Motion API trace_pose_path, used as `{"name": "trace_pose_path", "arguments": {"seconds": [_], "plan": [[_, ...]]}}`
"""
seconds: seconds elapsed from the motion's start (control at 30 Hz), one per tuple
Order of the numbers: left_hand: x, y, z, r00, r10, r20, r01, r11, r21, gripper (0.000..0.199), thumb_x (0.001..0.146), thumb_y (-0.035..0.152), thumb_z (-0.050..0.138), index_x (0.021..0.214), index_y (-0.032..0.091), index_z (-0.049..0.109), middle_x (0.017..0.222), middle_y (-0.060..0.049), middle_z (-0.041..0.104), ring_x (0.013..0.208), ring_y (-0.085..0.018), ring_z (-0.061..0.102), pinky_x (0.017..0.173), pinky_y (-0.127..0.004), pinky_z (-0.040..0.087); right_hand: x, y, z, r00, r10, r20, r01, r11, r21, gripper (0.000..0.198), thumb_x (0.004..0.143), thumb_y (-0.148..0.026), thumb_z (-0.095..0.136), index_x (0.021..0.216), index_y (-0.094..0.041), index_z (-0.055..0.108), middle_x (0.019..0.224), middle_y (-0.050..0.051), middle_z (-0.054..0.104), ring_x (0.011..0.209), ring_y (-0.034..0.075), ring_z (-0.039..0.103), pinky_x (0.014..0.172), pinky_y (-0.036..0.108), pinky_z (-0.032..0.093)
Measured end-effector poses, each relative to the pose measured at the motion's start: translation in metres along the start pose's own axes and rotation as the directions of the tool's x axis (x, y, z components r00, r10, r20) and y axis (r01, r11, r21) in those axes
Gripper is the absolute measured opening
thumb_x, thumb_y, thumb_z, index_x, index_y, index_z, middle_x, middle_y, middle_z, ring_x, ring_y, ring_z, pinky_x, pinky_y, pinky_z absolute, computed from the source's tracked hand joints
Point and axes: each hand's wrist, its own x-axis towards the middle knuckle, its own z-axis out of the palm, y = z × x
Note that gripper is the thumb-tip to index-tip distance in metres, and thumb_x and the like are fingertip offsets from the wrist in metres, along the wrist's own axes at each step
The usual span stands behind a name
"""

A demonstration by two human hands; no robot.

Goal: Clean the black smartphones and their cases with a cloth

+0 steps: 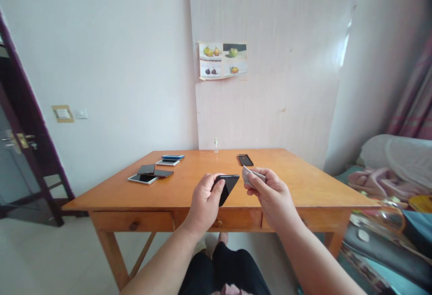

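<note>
Both forearms reach in from below, hands raised over the front edge of the wooden desk [313, 189]. Left hand [204, 200] grips the black smartphone [228, 190], thumb on its near side; phone tilted, dark glossy screen, above the desk's front edge. Right hand [272, 189] pinches a folded grey cloth [252, 179] between thumb and fingers, narrow gap to phone. Black phone case [245, 160] lies beyond right hand; other phones [164, 174] well apart at left; small bottle [216, 145] near wall [263, 119].
</note>
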Motion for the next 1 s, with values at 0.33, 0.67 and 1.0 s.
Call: {"name": "trace_pose_path", "arguments": {"seconds": [0.33,0.67,1.0], "plan": [[-0.041,0.027,0.005,0.964,0.266,-0.014,-0.256,0.938,0.233,0.021,0.096,0.030,0.047,0.109,0.023,0.061,0.101,-0.007,0.064,0.097,-0.021,0.057,0.089,-0.036,0.045,-0.037,-0.010,0.012,0.999,0.033,0.035,-0.030,0.996,-0.079,0.031,0.080,-0.046,0.067,0.092,-0.018,0.063,0.062,-0.004,0.056,0.048,0.007,0.043,0.044,0.019,0.034],[-0.056,0.026,0.014,0.909,0.413,0.051,-0.405,0.850,0.337,0.021,0.097,0.024,0.043,0.108,0.021,0.060,0.098,-0.009,0.062,0.095,-0.022,0.055,0.088,-0.039,0.043,-0.058,-0.009,0.018,0.987,-0.115,0.109,0.126,0.987,-0.102,0.034,0.082,-0.052,0.064,0.078,-0.019,0.057,0.060,-0.003,0.052,0.056,0.011,0.046,0.054,0.022,0.038],[-0.063,0.028,0.013,0.896,0.438,0.071,-0.431,0.823,0.371,0.022,0.096,0.024,0.042,0.110,0.020,0.059,0.097,-0.009,0.063,0.092,-0.022,0.057,0.086,-0.038,0.044,-0.067,-0.009,0.017,0.978,-0.167,0.127,0.194,0.948,-0.251,0.033,0.085,-0.052,0.059,0.079,-0.019,0.058,0.062,-0.002,0.055,0.056,0.012,0.047,0.054,0.023,0.039]]}}
